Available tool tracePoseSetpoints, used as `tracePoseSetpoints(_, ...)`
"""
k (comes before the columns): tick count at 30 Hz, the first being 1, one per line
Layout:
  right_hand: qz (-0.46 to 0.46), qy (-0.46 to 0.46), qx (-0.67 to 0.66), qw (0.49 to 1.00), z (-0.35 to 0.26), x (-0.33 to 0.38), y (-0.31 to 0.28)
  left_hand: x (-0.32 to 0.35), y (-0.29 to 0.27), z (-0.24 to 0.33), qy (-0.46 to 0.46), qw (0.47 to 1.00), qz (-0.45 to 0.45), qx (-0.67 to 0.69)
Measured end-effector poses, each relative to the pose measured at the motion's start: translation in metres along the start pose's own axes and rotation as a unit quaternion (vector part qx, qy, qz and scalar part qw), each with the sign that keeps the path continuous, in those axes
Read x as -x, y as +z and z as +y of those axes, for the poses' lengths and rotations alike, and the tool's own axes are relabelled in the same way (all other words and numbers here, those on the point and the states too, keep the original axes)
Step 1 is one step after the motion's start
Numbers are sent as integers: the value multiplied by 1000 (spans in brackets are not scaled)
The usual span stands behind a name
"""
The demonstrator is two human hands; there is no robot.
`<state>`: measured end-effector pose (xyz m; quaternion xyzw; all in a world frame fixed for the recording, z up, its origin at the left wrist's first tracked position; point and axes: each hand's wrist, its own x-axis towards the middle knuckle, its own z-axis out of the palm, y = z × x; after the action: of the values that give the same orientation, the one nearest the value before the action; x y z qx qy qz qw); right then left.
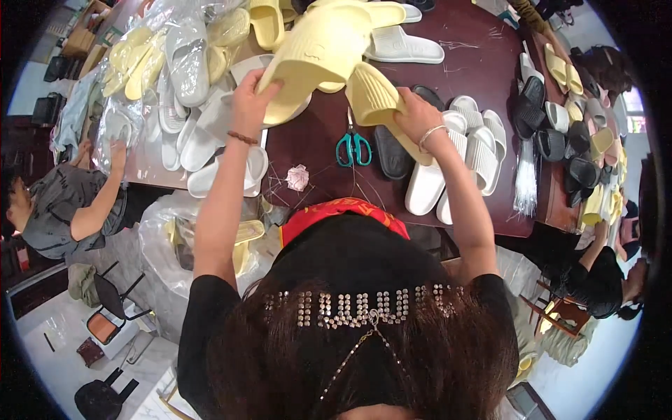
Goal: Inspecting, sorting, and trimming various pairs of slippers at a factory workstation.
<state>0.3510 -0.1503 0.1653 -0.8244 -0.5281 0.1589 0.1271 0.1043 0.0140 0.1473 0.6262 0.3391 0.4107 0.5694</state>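
My left hand [253, 100] grips a large pale yellow slide slipper [318, 43], raised over the table and close to the view. Another yellow slide slipper [369, 96], its ribbed strap showing, is gripped by my right hand [421, 117]. More yellow soles show around and behind the larger one, partly hidden by it. Between my arms, teal-handled scissors [353, 149] lie on the dark red table [318, 183]. A dark slipper [393, 155] lies beneath my right hand. Several white slippers [424, 187] sit beside my right forearm.
White slippers [210, 133] and bagged slippers [185, 66] crowd the left side. A crumpled pink piece [297, 178] and loose threads lie near the front edge. Clear strands [525, 178] hang at the right. Co-workers [66, 203] sit on both sides. An open plastic bag [164, 227] stands below the table.
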Motion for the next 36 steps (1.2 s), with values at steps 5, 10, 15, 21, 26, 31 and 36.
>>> tracePoseSetpoints(5, 86, -57, -79, 991, 7, 2, 24, 10, 12, -3, -7, 998, 54, 10)
tracePoseSetpoints(10, -170, -24, -378, 910, 18, 15, 17, 0, 5, -4, -26, 1000, 2, -3)
tracePoseSetpoints(15, -302, 55, -682, 664, 24, 43, 13, 1, 1, -20, -142, 983, -96, 68)
tracePoseSetpoints(21, -327, 40, -813, 481, 22, 68, 52, 16, 8, -13, -225, 949, -137, 173)
tracePoseSetpoints(26, -223, 101, -898, 367, 55, 74, 149, 36, 14, -9, -253, 932, -98, 240)
tracePoseSetpoints(31, 13, 314, -818, 481, 64, 95, 170, 52, 18, -21, -273, 927, -98, 239)
tracePoseSetpoints(36, 124, 162, -447, 871, 56, 108, 142, 60, 27, -27, -267, 935, -82, 220)
